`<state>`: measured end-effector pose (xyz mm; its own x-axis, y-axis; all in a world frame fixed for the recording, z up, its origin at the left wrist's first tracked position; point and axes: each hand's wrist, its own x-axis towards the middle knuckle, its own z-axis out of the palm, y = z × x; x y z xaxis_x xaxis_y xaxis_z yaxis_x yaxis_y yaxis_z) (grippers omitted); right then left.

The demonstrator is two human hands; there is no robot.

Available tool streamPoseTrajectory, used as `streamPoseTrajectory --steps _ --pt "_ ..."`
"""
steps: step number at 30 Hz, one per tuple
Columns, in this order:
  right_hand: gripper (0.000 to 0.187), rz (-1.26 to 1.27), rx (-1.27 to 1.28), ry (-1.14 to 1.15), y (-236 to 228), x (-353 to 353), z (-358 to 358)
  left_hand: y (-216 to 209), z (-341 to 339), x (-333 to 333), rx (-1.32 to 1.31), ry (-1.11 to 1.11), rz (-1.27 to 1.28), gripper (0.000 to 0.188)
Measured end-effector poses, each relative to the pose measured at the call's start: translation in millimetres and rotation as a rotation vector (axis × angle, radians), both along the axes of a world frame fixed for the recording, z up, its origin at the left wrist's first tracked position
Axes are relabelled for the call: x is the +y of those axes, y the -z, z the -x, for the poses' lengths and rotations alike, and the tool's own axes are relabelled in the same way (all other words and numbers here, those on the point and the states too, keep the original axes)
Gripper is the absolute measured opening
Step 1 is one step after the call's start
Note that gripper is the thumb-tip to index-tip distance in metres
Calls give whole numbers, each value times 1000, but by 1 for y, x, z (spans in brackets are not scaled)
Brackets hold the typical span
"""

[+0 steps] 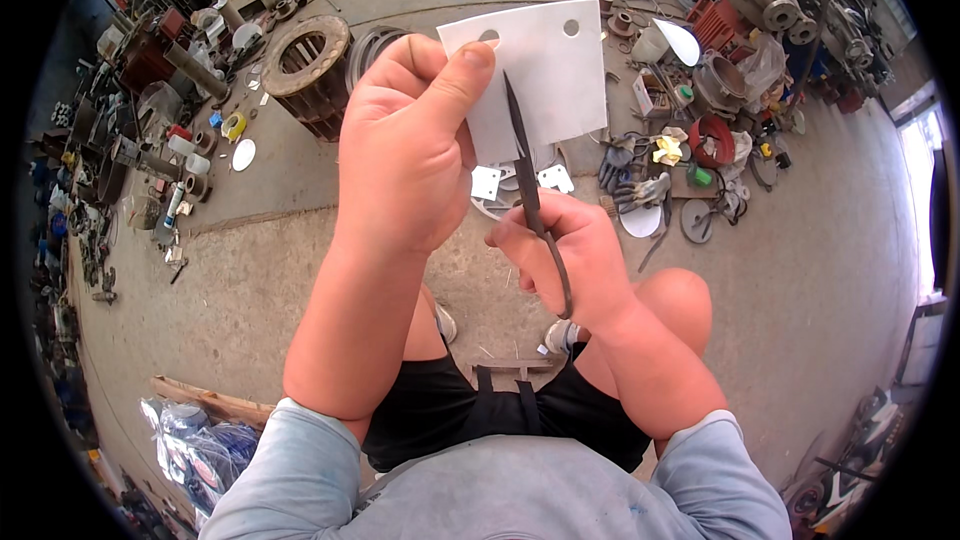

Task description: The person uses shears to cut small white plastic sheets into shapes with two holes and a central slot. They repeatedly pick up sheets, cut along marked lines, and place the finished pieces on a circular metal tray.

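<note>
A white rectangular sheet (555,75) with two round holes near its top edge is held up in front of me. My left hand (410,130) pinches its left side, the thumb beside one hole. In my right hand (565,250) are dark metal scissors (525,155), pointing up and away. Their blades lie across the sheet's lower left part, one in front of it. The right fingers are partly hidden behind the handle. Below the sheet, two small white pieces with holes (485,183) rest on a round grey metal part (490,208).
A rusty slotted cylinder (305,65) stands at the far left. To the right lie work gloves (640,190), a red ring (710,140), white discs (640,221) and a white cone-shaped piece (678,41). Metal parts crowd both sides of the concrete floor (270,290). Plastic-wrapped goods (200,440) sit lower left.
</note>
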<state>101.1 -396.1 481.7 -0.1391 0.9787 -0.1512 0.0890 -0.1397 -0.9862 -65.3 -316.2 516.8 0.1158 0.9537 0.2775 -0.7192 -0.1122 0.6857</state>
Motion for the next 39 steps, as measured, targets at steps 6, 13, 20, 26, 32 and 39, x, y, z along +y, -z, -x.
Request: streamPoseTrajectory --steps 6,13,20,26,32,39 --pt "20 -8 -18 17 -9 0 1 -3 -3 -3 36 -40 30 18" --pt "24 54 -10 24 -11 -4 -2 -1 -5 -6 -10 -27 24 16" --pt "29 -280 -135 108 12 -6 -8 -1 -5 -1 22 -167 100 11" --pt "37 -725 -367 332 -10 25 -15 13 -32 1 257 -189 162 10" --pt "21 -764 -517 347 -6 27 -34 19 -39 -4 391 -34 175 19" --pt "24 -782 -520 411 -6 49 -60 23 -41 -17 738 58 99 21"
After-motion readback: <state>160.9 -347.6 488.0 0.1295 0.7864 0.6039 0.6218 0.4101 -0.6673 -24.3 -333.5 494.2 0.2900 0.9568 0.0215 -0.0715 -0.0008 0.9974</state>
